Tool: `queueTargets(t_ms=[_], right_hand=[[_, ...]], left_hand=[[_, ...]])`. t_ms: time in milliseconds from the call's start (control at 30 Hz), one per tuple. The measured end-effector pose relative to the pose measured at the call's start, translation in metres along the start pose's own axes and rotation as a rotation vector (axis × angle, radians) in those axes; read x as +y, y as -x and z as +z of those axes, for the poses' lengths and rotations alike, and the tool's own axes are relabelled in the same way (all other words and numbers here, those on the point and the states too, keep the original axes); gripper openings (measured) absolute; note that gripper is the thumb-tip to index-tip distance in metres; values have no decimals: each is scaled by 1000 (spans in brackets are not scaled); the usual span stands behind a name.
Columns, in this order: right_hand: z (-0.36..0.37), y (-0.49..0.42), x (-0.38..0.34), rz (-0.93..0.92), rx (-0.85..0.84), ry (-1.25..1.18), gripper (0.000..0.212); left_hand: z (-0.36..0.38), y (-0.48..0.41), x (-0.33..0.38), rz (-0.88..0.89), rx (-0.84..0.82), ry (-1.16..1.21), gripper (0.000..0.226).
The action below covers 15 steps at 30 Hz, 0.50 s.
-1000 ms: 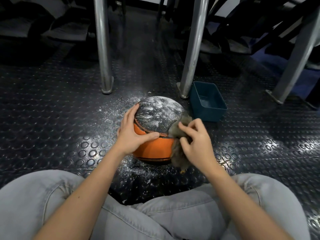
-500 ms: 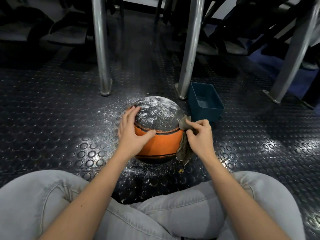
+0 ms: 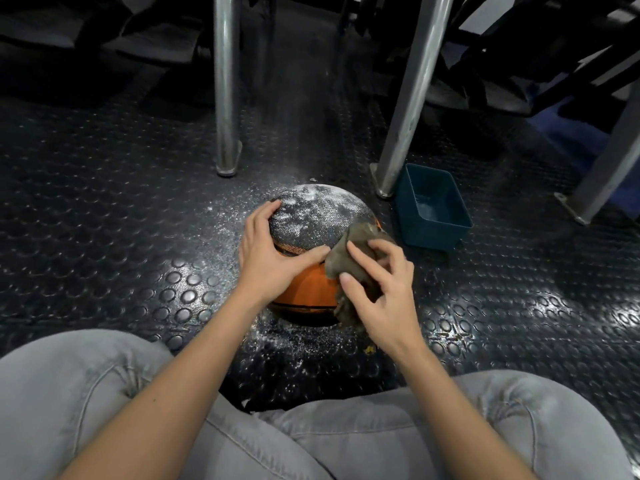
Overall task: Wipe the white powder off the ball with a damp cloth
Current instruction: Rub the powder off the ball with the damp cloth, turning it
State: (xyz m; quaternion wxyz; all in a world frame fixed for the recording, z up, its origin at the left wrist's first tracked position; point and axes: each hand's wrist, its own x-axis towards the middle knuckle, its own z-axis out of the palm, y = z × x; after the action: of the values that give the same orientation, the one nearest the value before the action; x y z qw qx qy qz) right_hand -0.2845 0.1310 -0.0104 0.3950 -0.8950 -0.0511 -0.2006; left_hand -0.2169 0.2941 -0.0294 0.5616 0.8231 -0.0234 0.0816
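You're on dark studded rubber floor (image 3: pixel 104 220) w/ glare patches; steel legs (image 3: pixel 227 84) ahead, teal bin (image 3: pixel 431 235) by one.

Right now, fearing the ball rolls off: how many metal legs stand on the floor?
3: one silver metal leg behind-left of the powdered orange ball, one slanted beside the blue plastic tub, one far right. More may be hidden.
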Motion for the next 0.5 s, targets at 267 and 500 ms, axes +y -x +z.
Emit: queueTargets(t_ms=[267, 500], right_hand=[[-16, -31, 18, 43, 182, 92, 21], [-26, -51, 27, 324, 207, 11, 19]], left_hand=[[9, 9, 11, 0, -43, -89, 114], [15, 13, 11, 12, -32, -94, 114]])
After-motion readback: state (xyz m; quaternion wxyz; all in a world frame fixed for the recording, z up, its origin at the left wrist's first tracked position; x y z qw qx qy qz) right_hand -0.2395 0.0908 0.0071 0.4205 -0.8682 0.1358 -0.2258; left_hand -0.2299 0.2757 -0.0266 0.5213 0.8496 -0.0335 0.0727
